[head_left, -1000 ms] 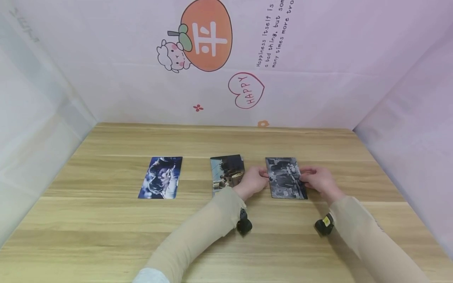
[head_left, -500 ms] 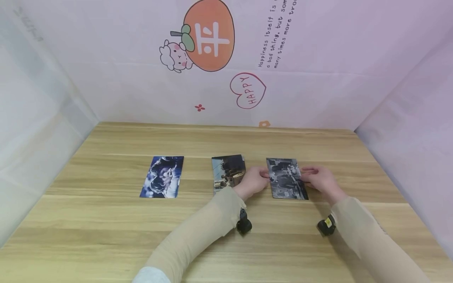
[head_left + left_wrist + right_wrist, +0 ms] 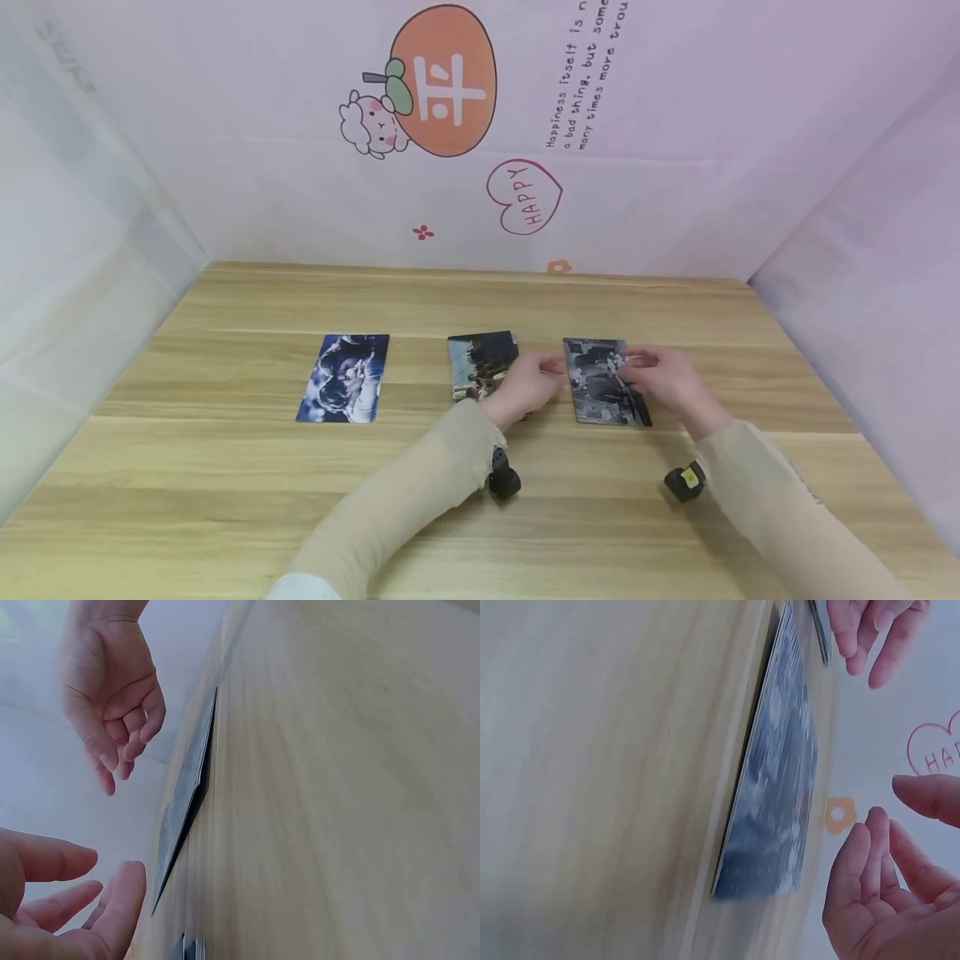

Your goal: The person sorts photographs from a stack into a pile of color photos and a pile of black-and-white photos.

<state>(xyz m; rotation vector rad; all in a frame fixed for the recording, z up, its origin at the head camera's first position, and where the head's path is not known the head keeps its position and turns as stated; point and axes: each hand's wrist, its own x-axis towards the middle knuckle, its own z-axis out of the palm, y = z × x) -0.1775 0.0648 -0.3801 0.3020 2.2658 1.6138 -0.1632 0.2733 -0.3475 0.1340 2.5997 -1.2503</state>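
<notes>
A black-and-white photo card lies at the right on the table, and in the left wrist view its thin edge stands slightly off the wood. My left hand is just left of that card, thumb and fingers apart with nothing between them. Over the card's right side hovers my right hand; the right wrist view shows its fingers loosely bent, holding nothing and clear of the card. A colour photo card lies partly hidden behind my left hand, with another edge showing under it.
A blue-toned photo card lies at the left of the wooden table. A white cloth wall with printed drawings rises behind, and cloth sides flank the table. A small black camera hangs at each wrist.
Both hands have let go of the black-and-white card's sides. The left hand has drawn slightly left, and the right has risen over the card's right edge. The cards stay in place.
</notes>
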